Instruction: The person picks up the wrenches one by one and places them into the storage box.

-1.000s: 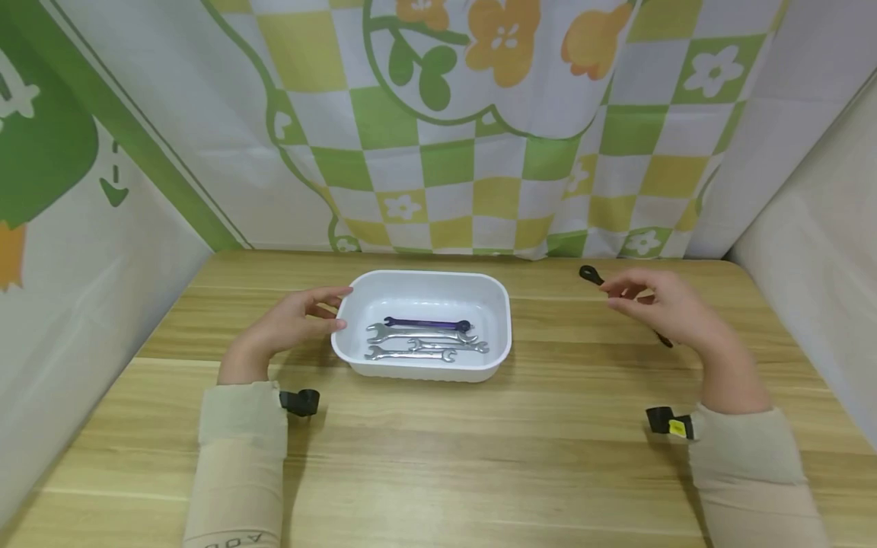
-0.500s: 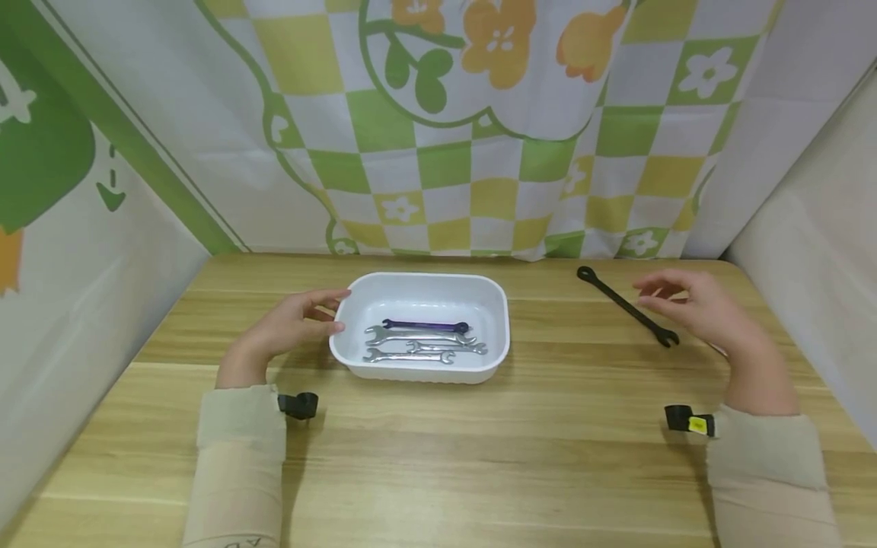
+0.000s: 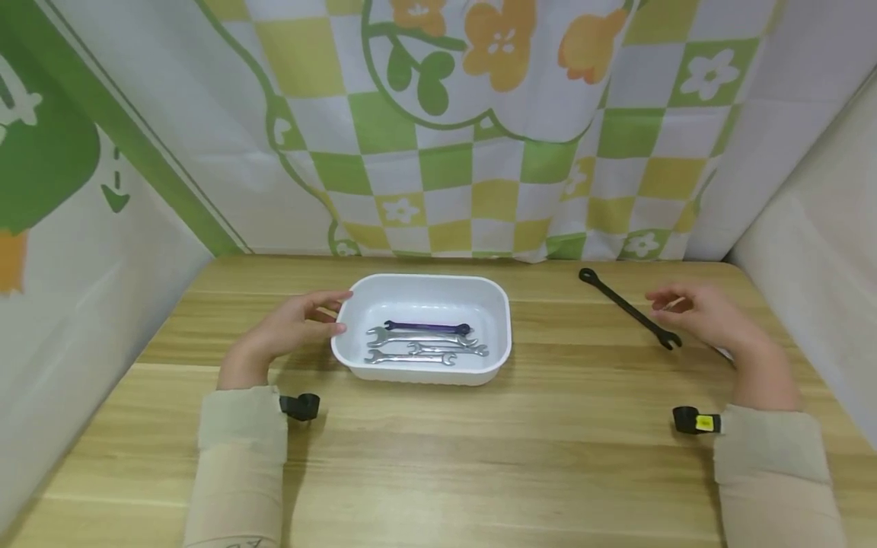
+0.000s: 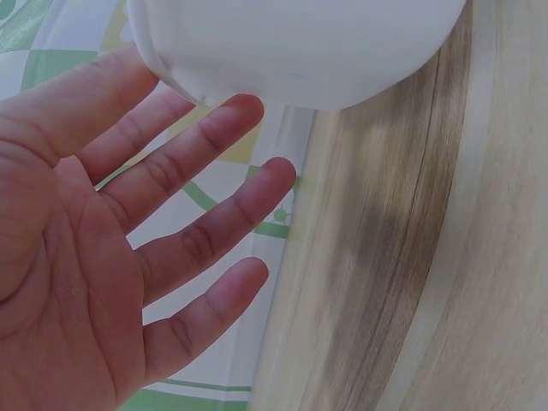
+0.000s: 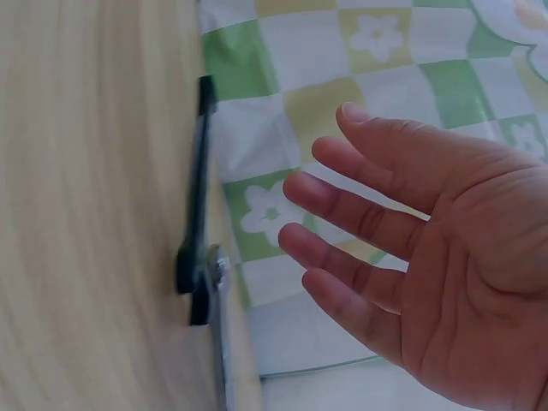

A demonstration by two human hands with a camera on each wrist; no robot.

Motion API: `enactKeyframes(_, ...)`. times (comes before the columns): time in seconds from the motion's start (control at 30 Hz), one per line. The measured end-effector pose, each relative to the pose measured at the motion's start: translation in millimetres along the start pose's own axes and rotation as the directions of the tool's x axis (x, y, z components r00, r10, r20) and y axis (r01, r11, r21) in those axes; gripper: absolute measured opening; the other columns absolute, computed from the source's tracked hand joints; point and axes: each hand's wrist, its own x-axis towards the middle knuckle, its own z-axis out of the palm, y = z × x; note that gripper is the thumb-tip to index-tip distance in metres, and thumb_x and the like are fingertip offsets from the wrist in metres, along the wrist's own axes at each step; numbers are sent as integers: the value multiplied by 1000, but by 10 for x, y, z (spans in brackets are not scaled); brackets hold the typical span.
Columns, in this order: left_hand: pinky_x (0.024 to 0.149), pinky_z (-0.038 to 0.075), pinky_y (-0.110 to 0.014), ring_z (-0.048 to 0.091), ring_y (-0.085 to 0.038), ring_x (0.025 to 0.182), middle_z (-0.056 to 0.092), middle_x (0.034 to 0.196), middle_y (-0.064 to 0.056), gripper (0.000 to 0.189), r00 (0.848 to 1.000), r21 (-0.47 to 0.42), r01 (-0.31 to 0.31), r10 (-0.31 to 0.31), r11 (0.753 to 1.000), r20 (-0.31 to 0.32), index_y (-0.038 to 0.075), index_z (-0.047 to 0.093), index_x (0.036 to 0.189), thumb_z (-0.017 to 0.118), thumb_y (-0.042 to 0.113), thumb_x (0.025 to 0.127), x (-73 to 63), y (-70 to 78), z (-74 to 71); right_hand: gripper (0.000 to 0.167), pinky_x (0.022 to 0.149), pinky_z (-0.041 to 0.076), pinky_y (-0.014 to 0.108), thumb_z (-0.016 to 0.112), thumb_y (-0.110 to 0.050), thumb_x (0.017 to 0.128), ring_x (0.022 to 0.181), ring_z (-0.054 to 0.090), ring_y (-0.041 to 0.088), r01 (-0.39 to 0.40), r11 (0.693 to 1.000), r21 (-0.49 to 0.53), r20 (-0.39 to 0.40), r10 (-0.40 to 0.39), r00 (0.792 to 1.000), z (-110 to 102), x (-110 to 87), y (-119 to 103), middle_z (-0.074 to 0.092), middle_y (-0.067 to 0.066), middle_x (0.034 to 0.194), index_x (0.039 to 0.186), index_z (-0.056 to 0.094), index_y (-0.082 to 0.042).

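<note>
A white plastic bin [image 3: 422,376] holds several silver wrenches [image 3: 423,337] and one dark purple wrench [image 3: 428,328]. My left hand [image 3: 291,323] touches the bin's left rim with thumb and fingertip; in the left wrist view its other fingers extend, relaxed, below the bin [image 4: 300,51]. To the right, a black wrench [image 3: 630,309] lies slantwise on the table. My right hand [image 3: 709,320] hovers just right of it with fingers loosely bent, holding nothing. A silver wrench [image 5: 223,334] lies by the black wrench [image 5: 199,193] in the right wrist view; the hand and wrist mostly hide it from the head view.
The wooden table [image 3: 479,464] ends at a checkered curtain [image 3: 473,183] behind the bin. White cloth walls stand at left and right. A small black camera [image 3: 299,406] sits on the left wrist and another camera [image 3: 687,420] on the right.
My right hand has moved right, off the black wrench, which now shows in full, and hovers near the silver wrench. The left hand keeps its place at the bin.
</note>
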Motion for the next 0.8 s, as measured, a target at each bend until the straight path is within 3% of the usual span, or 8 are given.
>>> enactKeyframes(0.1, 93, 51, -38, 57, -36, 122, 55, 140, -20, 63, 1000, -3, 1, -1, 1000, 7, 11, 44, 150, 70, 25, 94, 13, 6, 11, 42, 74, 50, 27, 63, -21, 98, 106, 64, 41, -7, 1000, -1, 40, 7, 999, 22, 10, 77, 65, 24, 118, 132, 58, 5)
enactKeyframes(0.33, 94, 50, -42, 56, -36, 123, 54, 141, -22, 64, 1000, 8, 14, -14, 1000, 4, 12, 43, 151, 69, 25, 95, -7, 36, 3, 43, 70, 50, 26, 65, -19, 97, 103, 65, 39, -4, 1000, -30, 84, 7, 996, 36, 109, 176, 67, 19, 111, 130, 59, 8)
enactKeyframes(0.8, 92, 51, -39, 56, -36, 122, 55, 140, -21, 63, 1000, -3, 5, -5, 1000, 0, 12, 44, 150, 70, 25, 94, -1, 5, 5, 33, 82, 52, 44, 65, -20, 97, 107, 63, 46, -15, 998, -68, 135, 24, 991, 54, 200, 323, 67, 27, 121, 120, 67, 4)
